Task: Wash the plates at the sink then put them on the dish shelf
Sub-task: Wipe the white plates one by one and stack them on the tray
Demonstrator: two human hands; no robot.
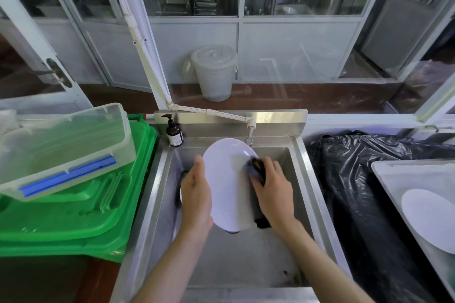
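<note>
White round plate point(227, 184) held tilted over stainless steel sink basin point(246, 261), between both hands, just below white tap spout point(250, 130). Left hand point(197, 194) gripping plate's left rim, fingers point(199, 163) closed along the edge w/ thumb side on the face. Right hand point(275, 189) curled shut around dark grey sponge w/ yellow patch point(256, 167), pressed against plate's upper right edge; fingers wrapped over sponge, so pads mostly hidden. Dark strip below right hand, touching plate's lower right rim: sponge part or sth else, can't tell. Second pale dish edge point(181, 195) peeking out behind left hand, low in basin, mostly hidden.

Beyond left fingers, on sink's back-left corner: brown pump soap bottle w/ white label point(174, 134), upright. Further left of left hand: green plastic bin lid point(81, 219), w/ clear plastic storage box w/ blue clip point(64, 147) resting tilted on top. Right of right hand, beside sink: black plastic bin bag point(357, 192); past it at frame edge, pale tray point(384, 170) holding another white plate point(430, 221). Far beyond fingers, past the glass: white lidded bucket point(215, 71) on reddish floor, against pale panel wall.
</note>
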